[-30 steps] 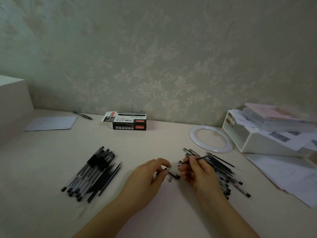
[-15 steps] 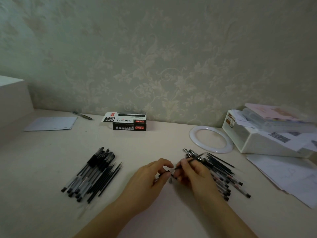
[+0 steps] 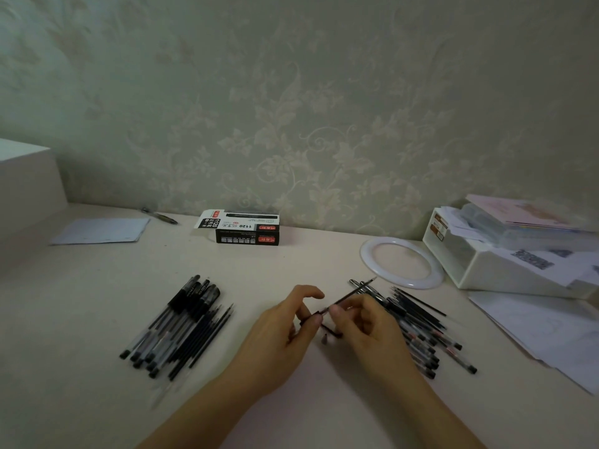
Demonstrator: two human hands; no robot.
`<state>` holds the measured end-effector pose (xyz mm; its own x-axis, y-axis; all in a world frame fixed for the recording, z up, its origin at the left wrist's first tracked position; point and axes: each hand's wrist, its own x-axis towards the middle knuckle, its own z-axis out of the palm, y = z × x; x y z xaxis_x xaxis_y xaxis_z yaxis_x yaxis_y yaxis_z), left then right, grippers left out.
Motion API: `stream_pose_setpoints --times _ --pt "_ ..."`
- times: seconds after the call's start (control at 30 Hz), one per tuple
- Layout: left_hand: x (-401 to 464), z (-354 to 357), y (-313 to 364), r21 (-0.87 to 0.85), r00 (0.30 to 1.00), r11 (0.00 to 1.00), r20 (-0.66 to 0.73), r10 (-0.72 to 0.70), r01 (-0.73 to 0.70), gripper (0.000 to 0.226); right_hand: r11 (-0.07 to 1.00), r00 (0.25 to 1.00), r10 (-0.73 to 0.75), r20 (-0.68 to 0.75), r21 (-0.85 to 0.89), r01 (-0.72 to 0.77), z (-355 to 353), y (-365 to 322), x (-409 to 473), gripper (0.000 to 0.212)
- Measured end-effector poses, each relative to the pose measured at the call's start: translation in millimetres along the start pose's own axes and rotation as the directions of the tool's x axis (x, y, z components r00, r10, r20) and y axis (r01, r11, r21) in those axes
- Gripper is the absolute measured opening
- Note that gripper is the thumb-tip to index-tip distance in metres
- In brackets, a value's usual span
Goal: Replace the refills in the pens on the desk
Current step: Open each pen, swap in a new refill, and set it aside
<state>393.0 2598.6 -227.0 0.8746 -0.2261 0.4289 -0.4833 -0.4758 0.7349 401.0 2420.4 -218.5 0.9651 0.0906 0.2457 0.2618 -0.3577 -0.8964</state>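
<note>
The right hand [image 3: 366, 322] pinches a thin black refill [image 3: 351, 294] between thumb and fingertips near its lower end. The refill's long axis slants up and to the right, its tip aimed toward the white ring [image 3: 402, 263]. The left hand [image 3: 285, 328] curls its fingers round a short dark pen part [image 3: 309, 319] at the refill's lower end; what that part is cannot be told. Just below the hands a small dark piece [image 3: 325, 338] lies on the desk [image 3: 291, 264].

Right of the hands lies a heap of pens [image 3: 424, 335], left a bundle of pens and refills [image 3: 181, 322] pointing up-right. An open black box [image 3: 246, 231] stands by the wall, its contents hidden. A white bin [image 3: 492, 267] at the right holds papers and a clear case.
</note>
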Motion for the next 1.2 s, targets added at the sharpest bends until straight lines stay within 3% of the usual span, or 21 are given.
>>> stream_pose_setpoints --times 0.17,0.37,0.63,0.7,0.77,0.9,1.0,1.1,1.2 --pt "1.4 -1.1 0.1 -0.004 0.999 1.000 -0.031 -0.006 0.006 0.025 0.995 0.999 -0.023 0.047 -0.098 0.027 -2.8 1.9 -1.1 0.029" --pt "1.0 -1.6 1.9 0.061 1.000 0.998 -0.006 0.013 -0.013 0.017 0.981 0.998 0.015 -0.058 0.196 -0.003 1.7 -7.0 1.7 0.030" --pt "0.1 -2.2 2.1 0.102 1.000 0.995 -0.020 0.013 -0.011 0.011 0.981 0.996 0.043 -0.078 0.193 -0.028 -3.1 -3.8 2.6 0.013" --pt "0.7 -2.9 2.3 0.100 0.999 0.995 -0.032 0.012 -0.008 0.011 0.992 0.994 0.046 -0.100 0.119 -0.034 -4.6 -2.5 3.0 0.006" --pt "0.9 -3.7 1.8 0.103 0.999 0.995 -0.042 0.007 -0.002 0.011 0.997 0.997 -0.034 -0.076 -0.078 0.028 -4.2 -1.7 0.9 0.007" --pt "0.7 -4.2 0.0 0.115 0.999 0.993 -0.041 -0.003 0.008 0.012 0.909 0.982 -0.175 0.067 -0.373 0.188 2.6 2.9 -3.7 0.013" --pt "0.2 -4.5 -1.4 0.129 1.000 0.992 -0.031 -0.005 0.009 0.010 0.859 0.972 -0.187 0.146 -0.456 0.234 4.8 6.1 -3.8 0.010" --pt "0.2 -5.2 -1.5 0.141 1.000 0.990 -0.025 -0.007 0.011 0.010 0.915 0.981 -0.177 0.076 -0.355 0.193 2.2 4.6 -2.8 0.007" --pt "-0.1 -6.9 -0.7 0.161 1.000 0.987 -0.011 0.001 0.001 0.009 0.999 0.997 -0.028 -0.076 -0.030 0.026 -3.9 1.7 1.3 0.018"
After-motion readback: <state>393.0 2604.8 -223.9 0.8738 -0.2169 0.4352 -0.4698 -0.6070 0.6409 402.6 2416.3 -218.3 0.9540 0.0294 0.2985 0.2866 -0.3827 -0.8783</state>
